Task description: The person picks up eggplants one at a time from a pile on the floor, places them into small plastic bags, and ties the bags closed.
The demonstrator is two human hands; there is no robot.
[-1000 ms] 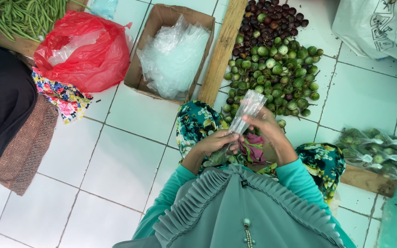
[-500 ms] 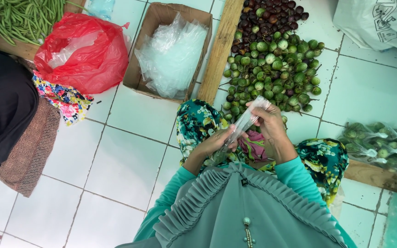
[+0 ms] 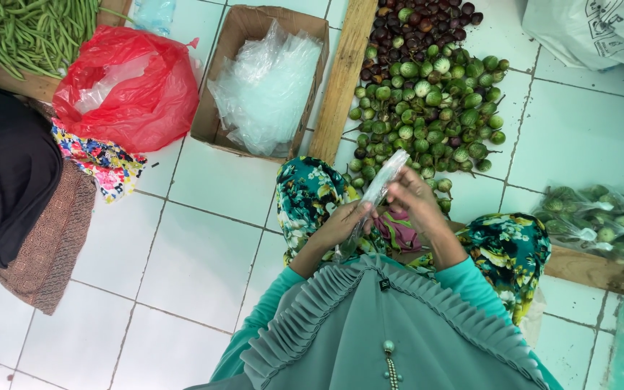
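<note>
White floor tiles (image 3: 204, 253) lie below. Fingers of the left hand (image 3: 341, 225) and right hand (image 3: 414, 202) pinch a clear plastic bag (image 3: 378, 189), its long axis slanting up-right toward the heap of small green eggplants (image 3: 427, 108) beyond.

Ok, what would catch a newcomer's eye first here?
Probably the heap of small green eggplants on the floor tiles at top right, with dark ones behind. Then the red bag at upper left, beside a box of clear bags. At centre, the left hand and right hand hold a clear bag.
</note>
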